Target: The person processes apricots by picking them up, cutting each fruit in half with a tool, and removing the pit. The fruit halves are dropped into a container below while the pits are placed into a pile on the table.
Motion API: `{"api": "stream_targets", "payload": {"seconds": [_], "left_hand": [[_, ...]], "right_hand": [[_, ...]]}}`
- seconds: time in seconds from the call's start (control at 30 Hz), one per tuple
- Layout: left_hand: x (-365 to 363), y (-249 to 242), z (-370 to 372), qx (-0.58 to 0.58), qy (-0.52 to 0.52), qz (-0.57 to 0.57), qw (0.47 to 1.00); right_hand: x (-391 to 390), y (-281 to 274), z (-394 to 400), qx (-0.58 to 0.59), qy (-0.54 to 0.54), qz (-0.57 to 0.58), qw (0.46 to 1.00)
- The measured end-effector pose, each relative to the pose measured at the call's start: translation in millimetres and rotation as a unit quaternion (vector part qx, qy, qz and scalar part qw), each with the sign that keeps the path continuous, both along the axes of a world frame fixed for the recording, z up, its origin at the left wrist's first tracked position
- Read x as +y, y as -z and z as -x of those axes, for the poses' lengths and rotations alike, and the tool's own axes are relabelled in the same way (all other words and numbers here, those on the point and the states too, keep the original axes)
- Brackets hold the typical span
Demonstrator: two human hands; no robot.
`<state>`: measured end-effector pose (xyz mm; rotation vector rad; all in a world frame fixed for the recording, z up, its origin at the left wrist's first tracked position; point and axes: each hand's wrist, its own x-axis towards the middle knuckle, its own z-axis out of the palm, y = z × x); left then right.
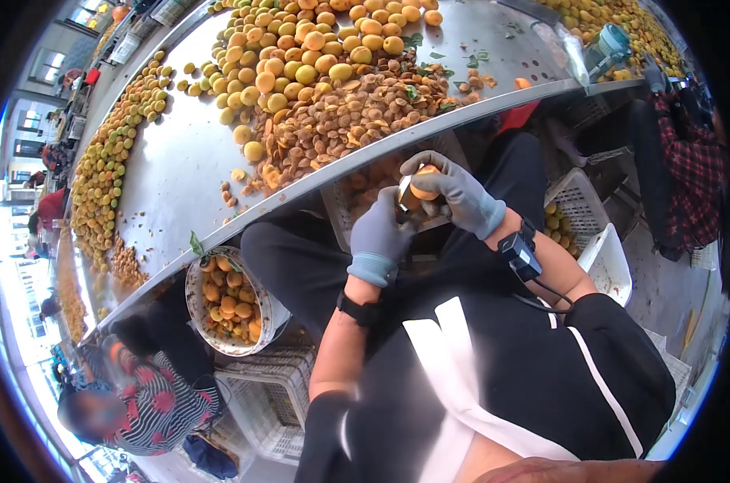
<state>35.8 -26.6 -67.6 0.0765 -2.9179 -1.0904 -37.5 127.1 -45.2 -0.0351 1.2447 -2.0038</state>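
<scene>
My right hand [459, 193], in a grey glove, grips an orange apricot [423, 183] between thumb and fingers. Close against it from the left is my left hand [378, 229], also gloved and closed on a small tool with a shiny metal face [404, 193]. The tool meets the apricot's left side; its exact kind is hard to make out. Both hands are over my lap, just in front of the table edge. Below them, partly hidden by my hands and legs, a crate [345, 211] holds orange-brown pieces.
The metal table [167, 165] bears whole apricots [288, 60] and a heap of brown pits [341, 117]. A white bucket [278, 315] of apricots stands left of my knee, beside stacked crates [280, 410]. Another crate [578, 201] is at right. Co-workers sit on both sides.
</scene>
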Motion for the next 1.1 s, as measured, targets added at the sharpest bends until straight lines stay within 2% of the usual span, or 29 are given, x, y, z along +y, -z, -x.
{"api": "stream_targets", "payload": {"seconds": [0.03,0.07,0.1,0.13,0.17,0.2,0.23,0.27,0.3,0.33,0.37,0.43,0.47,0.53,0.57,0.6,0.63,0.67,0.73,0.77,0.83,0.93,1.0,1.07,1.1], "left_hand": [[0.3,-1.8,-3.0,0.003,0.001,0.000,1.000],[1.0,-3.4,-6.8,-0.088,-0.003,-0.193,0.977],[1.3,-4.9,-9.8,-0.175,-0.005,-0.378,0.909],[0.8,-6.1,-12.2,-0.254,-0.007,-0.545,0.799],[-1.8,-6.8,-15.2,-0.253,-0.007,-0.545,0.800],[-5.7,-7.1,-18.1,-0.266,-0.005,-0.596,0.757],[-7.4,-8.0,-20.0,-0.278,-0.004,-0.645,0.712],[-5.4,-8.9,-20.9,-0.279,-0.004,-0.644,0.712],[-1.3,-12.2,-21.5,-0.232,-0.009,-0.638,0.734],[1.8,-14.2,-21.2,-0.184,-0.012,-0.630,0.755],[3.4,-14.5,-20.5,-0.184,-0.012,-0.629,0.755],[6.0,-15.9,-20.0,-0.108,-0.010,-0.524,0.845],[7.5,-18.6,-20.7,-0.109,-0.009,-0.523,0.845],[11.1,-27.4,-22.4,-0.032,-0.013,-0.382,0.924],[10.3,-21.7,-22.5,-0.034,-0.014,-0.382,0.924],[8.8,-15.5,-21.1,0.046,0.019,-0.250,0.967],[7.8,-10.8,-20.5,0.125,0.052,-0.112,0.984],[7.6,-7.1,-22.1,0.124,0.051,-0.111,0.985],[9.8,-9.9,-24.2,0.095,0.031,-0.010,0.995],[10.1,-9.4,-24.2,0.093,0.030,-0.010,0.995],[10.8,-8.6,-23.9,0.132,0.026,0.067,0.989],[15.7,-10.7,-26.1,0.120,0.026,0.098,0.988],[18.1,-10.6,-26.7,0.083,0.026,0.078,0.993],[19.1,-10.6,-27.5,0.048,0.026,0.057,0.997],[19.2,-10.1,-29.1,0.027,0.038,-0.050,0.998]], "right_hand": [[1.3,-2.3,0.4,-0.043,0.022,-0.004,0.999],[6.4,10.4,3.3,-0.055,0.003,0.019,0.998],[11.1,13.5,4.9,-0.053,0.003,0.020,0.998],[15.3,15.3,5.6,-0.121,-0.020,0.065,0.990],[20.3,19.5,6.5,-0.189,-0.043,0.111,0.975],[20.6,17.3,9.3,-0.212,-0.080,0.209,0.951],[21.5,14.6,5.6,-0.213,-0.081,0.210,0.951],[23.8,10.1,0.1,-0.178,-0.017,0.164,0.970],[23.9,0.5,-4.7,-0.142,0.048,0.118,0.982],[27.6,-0.5,-4.7,-0.099,0.024,0.113,0.988],[31.5,2.3,-4.6,-0.098,0.025,0.114,0.988],[38.5,14.3,-5.6,-0.034,-0.023,0.123,0.992],[40.8,20.1,-6.7,-0.034,-0.022,0.123,0.992],[42.8,26.1,-10.0,-0.065,-0.017,0.097,0.993],[43.5,27.5,-13.2,-0.067,-0.017,0.097,0.993],[41.4,21.9,-18.1,-0.060,-0.001,0.118,0.991],[39.4,15.9,-22.3,-0.052,0.014,0.139,0.989],[38.5,10.7,-25.8,-0.054,0.014,0.139,0.989],[37.3,-0.2,-32.6,0.022,-0.012,0.136,0.990],[34.6,-7.1,-35.6,0.021,-0.012,0.136,0.990],[26.7,-19.3,-40.7,0.074,-0.034,0.034,0.996],[17.6,-2.9,-44.4,0.109,0.017,-0.004,0.994],[16.3,4.5,-46.6,0.131,0.053,-0.015,0.990],[16.6,4.5,-47.4,0.041,0.086,0.056,0.994],[17.5,6.0,-45.3,0.040,0.086,0.057,0.994]]}}
